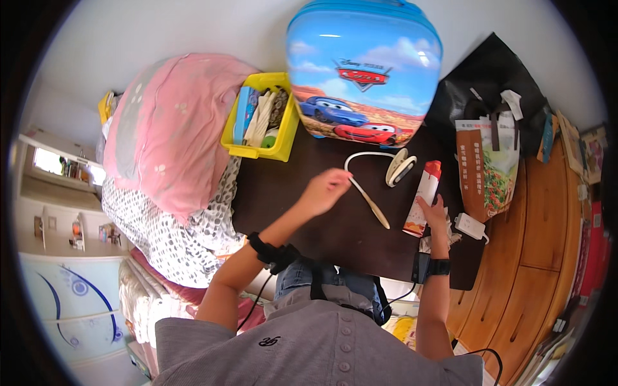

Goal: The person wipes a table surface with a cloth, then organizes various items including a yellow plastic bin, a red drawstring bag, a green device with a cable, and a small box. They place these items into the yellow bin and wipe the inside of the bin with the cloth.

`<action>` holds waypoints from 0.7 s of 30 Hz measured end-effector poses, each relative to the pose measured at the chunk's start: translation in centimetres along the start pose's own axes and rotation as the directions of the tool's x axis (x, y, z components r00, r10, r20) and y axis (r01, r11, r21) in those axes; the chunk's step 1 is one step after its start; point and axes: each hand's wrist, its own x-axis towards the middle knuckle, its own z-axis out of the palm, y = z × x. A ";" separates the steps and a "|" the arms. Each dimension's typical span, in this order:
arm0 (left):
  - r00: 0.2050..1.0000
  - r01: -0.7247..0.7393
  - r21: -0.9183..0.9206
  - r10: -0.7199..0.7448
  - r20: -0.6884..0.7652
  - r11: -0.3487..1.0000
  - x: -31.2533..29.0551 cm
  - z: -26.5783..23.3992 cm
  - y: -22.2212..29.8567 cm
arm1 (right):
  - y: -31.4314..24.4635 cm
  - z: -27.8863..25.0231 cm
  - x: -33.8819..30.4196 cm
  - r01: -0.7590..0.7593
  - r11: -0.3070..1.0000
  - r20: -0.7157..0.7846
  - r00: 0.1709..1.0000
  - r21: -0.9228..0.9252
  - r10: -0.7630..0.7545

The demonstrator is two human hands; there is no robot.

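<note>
A slim white and red carton lies slanted on the dark brown table. My right hand grips its right edge, with the thumb over the top face. Left of the carton, a white lamp with a bent, flexible neck rests on the table, its slim stick-like end toward me and its round part at the back. My left hand hovers by the neck's bend, fingers loosely bent and slightly blurred. Nothing shows in it, and whether its fingertips touch the neck cannot be made out.
A blue hard-shell suitcase with cartoon cars stands at the back. To its left are a yellow basket of small items and a pink bundle. On the right are a printed bag, a black bag and a white adapter.
</note>
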 end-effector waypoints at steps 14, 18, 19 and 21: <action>0.778 0.117 0.611 0.310 -0.546 0.783 9.1 -27.2 -10.6 | -21.8 10.2 -11.0 0.474 0.833 0.267 0.796 0.285 -0.544; 0.850 0.225 0.772 0.268 -0.454 0.595 11.2 -27.6 -8.5 | -27.6 15.8 -13.4 0.502 0.807 0.320 0.744 0.311 -0.586; 0.865 0.277 0.789 0.215 -0.453 0.549 11.5 -27.5 -7.2 | -28.6 16.7 -13.8 0.516 0.803 0.316 0.741 0.297 -0.593; 0.876 0.360 0.812 0.132 -0.463 0.459 12.4 -27.8 -6.9 | -29.9 18.0 -14.6 0.520 0.809 0.333 0.738 0.274 -0.587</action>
